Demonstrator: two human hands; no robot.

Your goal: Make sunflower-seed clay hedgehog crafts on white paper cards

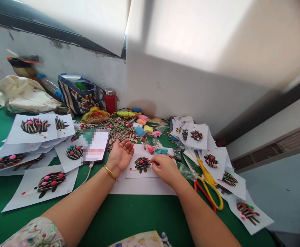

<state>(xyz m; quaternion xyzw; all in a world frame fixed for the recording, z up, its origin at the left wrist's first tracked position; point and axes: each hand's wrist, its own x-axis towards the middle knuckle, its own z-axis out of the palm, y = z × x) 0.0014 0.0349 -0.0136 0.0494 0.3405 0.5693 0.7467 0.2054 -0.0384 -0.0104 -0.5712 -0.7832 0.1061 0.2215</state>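
Note:
My left hand (120, 155) rests palm up with its fingers apart, holding nothing, left of a small white paper card (135, 175). On that card is a hedgehog picture (142, 164) made of striped sunflower seeds with coloured dots. My right hand (164, 168) is closed in a pinch at the hedgehog's right edge; anything between those fingertips is too small to make out. Under the card lies a larger white sheet (144, 188). Beyond the hands, pink clay (150, 149) and blue clay (161, 151) lie in clear wrapping.
Finished hedgehog cards (34, 128) pile up at left, others (211, 161) at right. A phone (95, 147) with a cable stands beside my left hand. Scissors (203, 181) lie near my right forearm. Loose sunflower seeds (119, 128), a red flask (110, 102) and a bag (79, 96) line the back.

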